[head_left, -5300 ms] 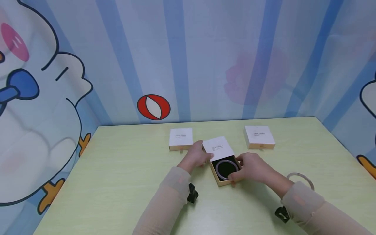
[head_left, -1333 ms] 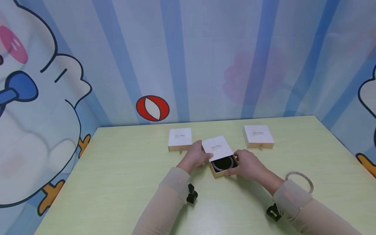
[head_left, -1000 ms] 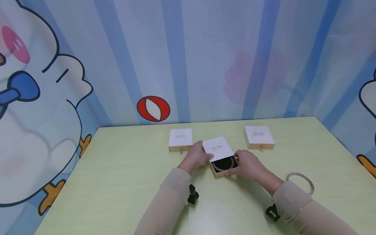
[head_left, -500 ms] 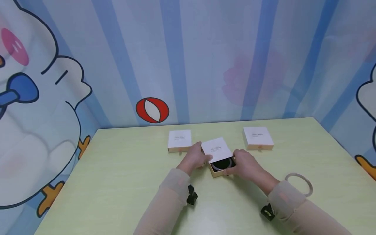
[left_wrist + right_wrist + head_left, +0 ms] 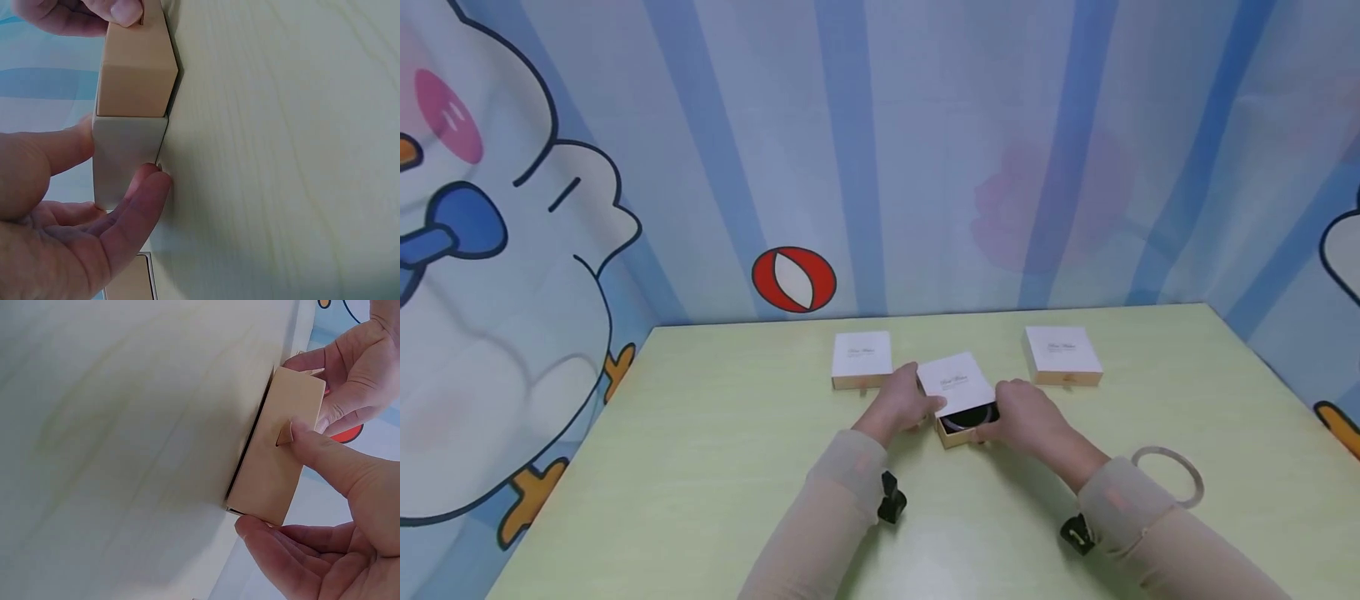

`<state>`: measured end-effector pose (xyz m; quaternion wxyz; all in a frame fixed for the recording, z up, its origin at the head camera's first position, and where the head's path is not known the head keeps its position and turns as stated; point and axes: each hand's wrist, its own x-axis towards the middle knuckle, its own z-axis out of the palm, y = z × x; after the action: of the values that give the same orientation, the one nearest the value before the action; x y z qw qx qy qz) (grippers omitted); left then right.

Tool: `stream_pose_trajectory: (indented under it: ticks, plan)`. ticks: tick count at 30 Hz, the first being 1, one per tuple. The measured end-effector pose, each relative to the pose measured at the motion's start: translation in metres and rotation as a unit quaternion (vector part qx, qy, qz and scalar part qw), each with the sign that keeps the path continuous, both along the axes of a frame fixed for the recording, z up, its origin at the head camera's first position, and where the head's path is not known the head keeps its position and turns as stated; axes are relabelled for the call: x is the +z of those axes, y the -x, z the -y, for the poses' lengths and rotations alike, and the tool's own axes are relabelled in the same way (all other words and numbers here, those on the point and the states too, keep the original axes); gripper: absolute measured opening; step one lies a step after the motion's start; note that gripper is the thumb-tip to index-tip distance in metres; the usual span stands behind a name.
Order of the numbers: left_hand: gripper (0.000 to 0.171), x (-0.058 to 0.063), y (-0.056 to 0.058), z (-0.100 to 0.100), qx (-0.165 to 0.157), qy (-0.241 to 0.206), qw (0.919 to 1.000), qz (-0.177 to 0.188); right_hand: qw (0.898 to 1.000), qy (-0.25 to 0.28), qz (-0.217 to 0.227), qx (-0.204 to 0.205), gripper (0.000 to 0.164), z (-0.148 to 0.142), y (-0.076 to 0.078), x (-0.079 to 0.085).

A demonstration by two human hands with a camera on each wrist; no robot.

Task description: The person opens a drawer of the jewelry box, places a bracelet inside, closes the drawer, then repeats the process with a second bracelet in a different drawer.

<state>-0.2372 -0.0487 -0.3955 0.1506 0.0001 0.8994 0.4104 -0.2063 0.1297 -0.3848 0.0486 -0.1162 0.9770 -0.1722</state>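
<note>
Box [image 5: 957, 388], square, drawer-style and made of card, sits slightly askew on a pale yellow-green wood-grain surface [image 5: 715, 467], between two bare hands. Its white outer cover [image 5: 951, 375], printed with small dark lettering, leaves the near end of a gold-coloured card tray [image 5: 953, 438] poking out. Inside, on a dark lining [image 5: 977, 415], the near arc of a pale, smooth bangle [image 5: 962, 427] shows; the cover hides the rest.

At the left, the left hand [image 5: 901, 398] is closed around the cover, thumb on the top edge, fingertips low beside the surface. At the right, the right hand [image 5: 1033, 423] pinches the tray: its thumb presses the front face at a small tan tab [image 5: 285, 433], and other fingers touch the right side.

Farther off stand two matching white-topped boxes, one left [image 5: 861, 357], one right [image 5: 1063, 352], both closed. A second pale ring-shaped bangle [image 5: 1189, 467] lies near the right forearm.

The step in hand seems to be sliding the tray shut over its bangle, with little left to go. Next calls for a steady left hold and a straight, even push from the right thumb, until the tray's front meets the cover's edge.
</note>
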Motion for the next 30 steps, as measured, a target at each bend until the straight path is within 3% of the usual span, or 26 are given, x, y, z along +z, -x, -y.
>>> stream_pose_trajectory:
  ticks: [30]
  plan:
    - [0.078, 0.0011, 0.0002, -0.0007, 0.001, 0.012, 0.9999, -0.001, 0.998, -0.053, -0.036, -0.005, 0.046, 0.0059, 0.0067, -0.0030]
